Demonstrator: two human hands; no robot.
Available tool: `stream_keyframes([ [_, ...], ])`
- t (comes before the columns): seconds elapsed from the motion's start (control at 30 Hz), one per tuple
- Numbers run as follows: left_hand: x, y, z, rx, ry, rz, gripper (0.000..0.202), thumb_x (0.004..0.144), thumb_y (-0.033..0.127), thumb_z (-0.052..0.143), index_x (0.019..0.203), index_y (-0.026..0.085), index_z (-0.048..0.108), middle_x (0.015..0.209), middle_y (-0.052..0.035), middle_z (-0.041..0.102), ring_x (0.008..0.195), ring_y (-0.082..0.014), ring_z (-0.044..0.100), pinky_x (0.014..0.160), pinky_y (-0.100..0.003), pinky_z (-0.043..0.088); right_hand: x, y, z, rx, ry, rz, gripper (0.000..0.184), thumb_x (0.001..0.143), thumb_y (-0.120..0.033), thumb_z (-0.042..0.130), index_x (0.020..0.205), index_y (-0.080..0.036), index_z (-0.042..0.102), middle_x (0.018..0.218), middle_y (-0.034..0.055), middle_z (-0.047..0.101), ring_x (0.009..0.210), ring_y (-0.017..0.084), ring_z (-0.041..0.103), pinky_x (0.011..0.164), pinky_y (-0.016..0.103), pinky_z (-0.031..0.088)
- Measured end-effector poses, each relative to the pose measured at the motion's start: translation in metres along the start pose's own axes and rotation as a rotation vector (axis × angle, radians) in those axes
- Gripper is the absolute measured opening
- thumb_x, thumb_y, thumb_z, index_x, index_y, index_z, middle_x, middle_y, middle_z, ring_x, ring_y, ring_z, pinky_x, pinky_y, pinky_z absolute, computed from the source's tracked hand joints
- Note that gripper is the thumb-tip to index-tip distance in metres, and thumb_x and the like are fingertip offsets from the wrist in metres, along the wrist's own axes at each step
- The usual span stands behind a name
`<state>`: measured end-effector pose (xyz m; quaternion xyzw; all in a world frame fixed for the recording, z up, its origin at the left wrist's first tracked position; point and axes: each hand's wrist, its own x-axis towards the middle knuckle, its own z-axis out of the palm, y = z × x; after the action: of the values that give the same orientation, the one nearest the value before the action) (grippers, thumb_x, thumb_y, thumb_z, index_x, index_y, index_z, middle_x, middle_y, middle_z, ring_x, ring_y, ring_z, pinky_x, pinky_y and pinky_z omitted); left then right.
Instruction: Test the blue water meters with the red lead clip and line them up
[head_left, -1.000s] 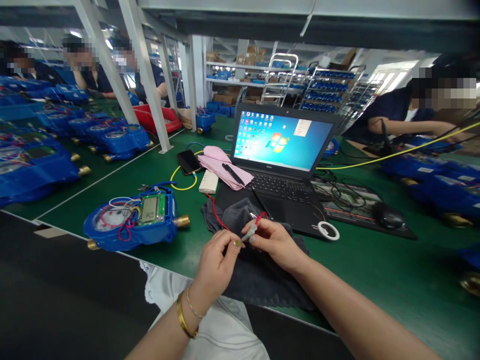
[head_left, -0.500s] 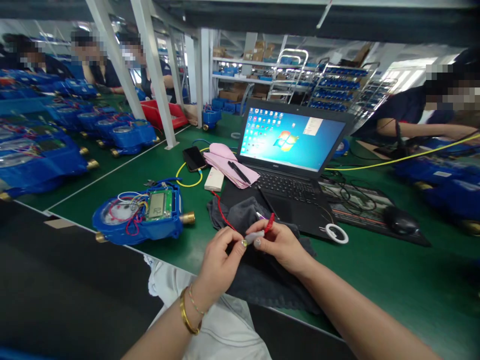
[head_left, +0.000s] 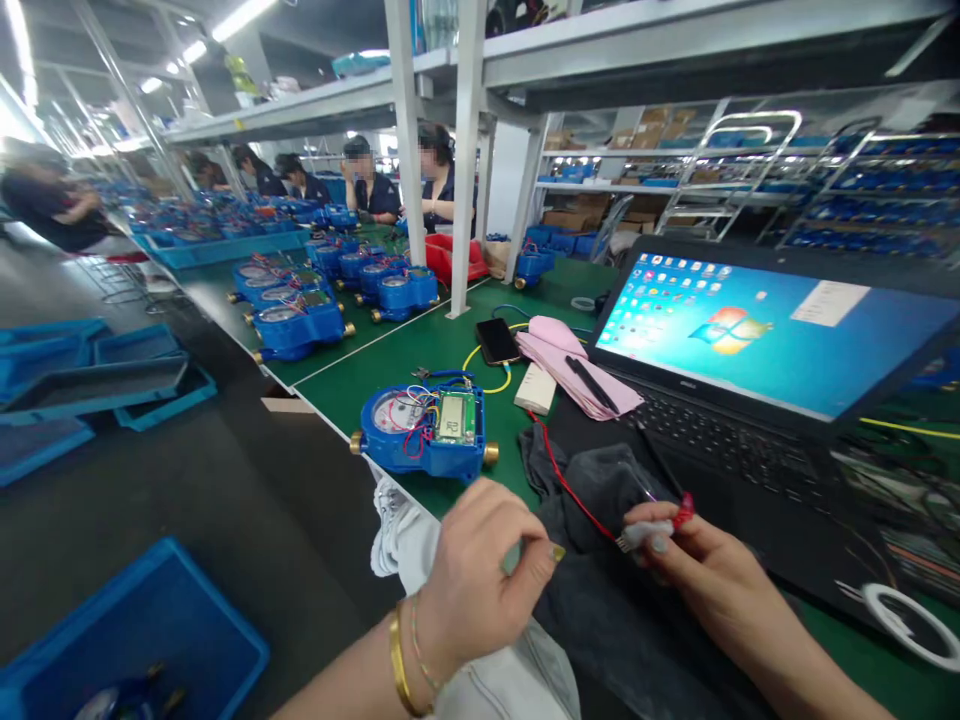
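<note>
My right hand (head_left: 712,565) pinches a small whitish connector (head_left: 646,536) with thin metal pins at its left end. Red wire (head_left: 570,490) runs from beside a white box (head_left: 536,388) toward that end, and a red tuft shows at the fingers. My left hand (head_left: 487,565) is apart from it, over the table's front edge, fingers curled in and thumb against the index finger; I see nothing in it. Beyond it lies a blue water meter (head_left: 424,430) with a dial, loose coloured wires and a small display board. Dark grey cloth (head_left: 592,600) lies under my right hand.
An open laptop (head_left: 720,420) stands at the right, pink cloth (head_left: 570,365) and a pen on its left edge. A phone (head_left: 496,341) lies behind the meter. Farther left are several more meters (head_left: 300,320) and co-workers. Blue bins (head_left: 150,640) sit on the floor.
The view has turned left, bringing floor bins into sight. My left hand has let go of the connector and moved away leftward; my right hand still holds it.
</note>
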<state>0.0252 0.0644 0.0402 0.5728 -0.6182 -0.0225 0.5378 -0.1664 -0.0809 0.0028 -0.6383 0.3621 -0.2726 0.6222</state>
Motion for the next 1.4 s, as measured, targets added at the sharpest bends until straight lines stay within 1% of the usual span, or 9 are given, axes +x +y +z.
stream_keyframes([
  [0.17, 0.020, -0.008, -0.063, 0.430, 0.237, 0.075, 0.015, 0.080, 0.014, 0.060, 0.094, 0.020, 0.060, 0.094, -0.0046, 0.057, 0.093, -0.0185, 0.052, 0.086, -0.035, 0.042, 0.001, -0.001, 0.000, -0.005, 0.013, -0.004, 0.035, 0.069, -0.048, 0.074, 0.088, -0.019, 0.068, 0.071, 0.0066, 0.064, 0.058, 0.016, 0.054, 0.049, 0.026, 0.044],
  [0.27, 0.032, -0.024, -0.089, 0.570, 0.133, 0.057, 0.024, 0.081, 0.020, 0.060, 0.104, 0.022, 0.062, 0.119, -0.0083, 0.052, 0.117, -0.0258, 0.044, 0.100, -0.044, 0.036, 0.004, -0.011, 0.002, -0.039, 0.013, -0.056, 0.032, 0.069, -0.046, 0.075, 0.085, -0.019, 0.069, 0.076, 0.0082, 0.066, 0.062, 0.017, 0.058, 0.052, 0.026, 0.047],
  [0.37, 0.040, -0.041, -0.102, 0.539, -0.029, -0.001, 0.024, 0.085, 0.026, 0.055, 0.107, 0.025, 0.062, 0.137, -0.0080, 0.042, 0.135, -0.0296, 0.027, 0.108, -0.051, 0.028, 0.007, -0.036, 0.009, -0.071, -0.004, -0.136, 0.028, 0.070, -0.043, 0.075, 0.084, -0.019, 0.069, 0.080, 0.0086, 0.068, 0.069, 0.018, 0.062, 0.060, 0.026, 0.051],
  [0.47, 0.043, -0.051, -0.104, 0.439, -0.084, -0.077, 0.021, 0.088, 0.029, 0.051, 0.104, 0.024, 0.063, 0.132, -0.0076, 0.050, 0.131, -0.0271, 0.037, 0.109, -0.053, 0.028, 0.014, -0.071, 0.029, -0.066, -0.023, -0.204, 0.028, 0.070, -0.041, 0.076, 0.086, -0.019, 0.069, 0.074, 0.0062, 0.068, 0.066, 0.017, 0.063, 0.059, 0.024, 0.052],
  [0.53, 0.043, -0.055, -0.103, 0.383, -0.056, -0.087, 0.019, 0.088, 0.029, 0.051, 0.100, 0.023, 0.063, 0.120, -0.0072, 0.059, 0.119, -0.0242, 0.050, 0.106, -0.052, 0.033, 0.023, -0.091, 0.046, -0.028, -0.046, -0.264, 0.029, 0.069, -0.039, 0.077, 0.087, -0.019, 0.068, 0.072, 0.0044, 0.067, 0.062, 0.015, 0.063, 0.059, 0.024, 0.053],
  [0.63, 0.041, -0.060, -0.101, 0.362, 0.007, -0.055, 0.015, 0.087, 0.028, 0.052, 0.095, 0.022, 0.064, 0.109, -0.0062, 0.065, 0.110, -0.0233, 0.056, 0.100, -0.049, 0.040, 0.039, -0.107, 0.072, 0.036, -0.100, -0.353, 0.028, 0.067, -0.038, 0.078, 0.083, -0.018, 0.066, 0.070, 0.0026, 0.067, 0.062, 0.014, 0.063, 0.059, 0.025, 0.054],
  [1.0, 0.032, -0.067, -0.101, 0.401, 0.017, -0.033, 0.015, 0.086, 0.023, 0.052, 0.097, 0.025, 0.062, 0.110, -0.0044, 0.064, 0.113, -0.0221, 0.055, 0.103, -0.047, 0.034, 0.065, -0.108, 0.126, 0.094, -0.233, -0.398, 0.022, 0.073, -0.036, 0.073, 0.084, -0.018, 0.066, 0.071, 0.0018, 0.065, 0.064, 0.013, 0.060, 0.058, 0.024, 0.049],
  [1.23, 0.029, -0.066, -0.101, 0.448, -0.051, -0.017, 0.036, 0.089, 0.023, 0.047, 0.125, 0.026, 0.048, 0.121, -0.0048, 0.058, 0.119, -0.0202, 0.049, 0.107, -0.044, 0.029, 0.069, -0.106, 0.140, -0.006, -0.238, -0.450, 0.018, 0.076, -0.033, 0.071, 0.086, -0.019, 0.065, 0.076, 0.0017, 0.065, 0.067, 0.013, 0.060, 0.062, 0.023, 0.049],
  [1.4, 0.030, -0.065, -0.100, 0.494, -0.099, 0.002, 0.038, 0.090, 0.029, 0.045, 0.128, 0.022, 0.049, 0.125, -0.0083, 0.055, 0.122, -0.0228, 0.046, 0.107, -0.045, 0.028, 0.070, -0.106, 0.143, -0.098, -0.265, -0.465, 0.015, 0.080, -0.032, 0.066, 0.086, -0.019, 0.065, 0.077, 0.0023, 0.065, 0.068, 0.013, 0.061, 0.063, 0.023, 0.051],
])
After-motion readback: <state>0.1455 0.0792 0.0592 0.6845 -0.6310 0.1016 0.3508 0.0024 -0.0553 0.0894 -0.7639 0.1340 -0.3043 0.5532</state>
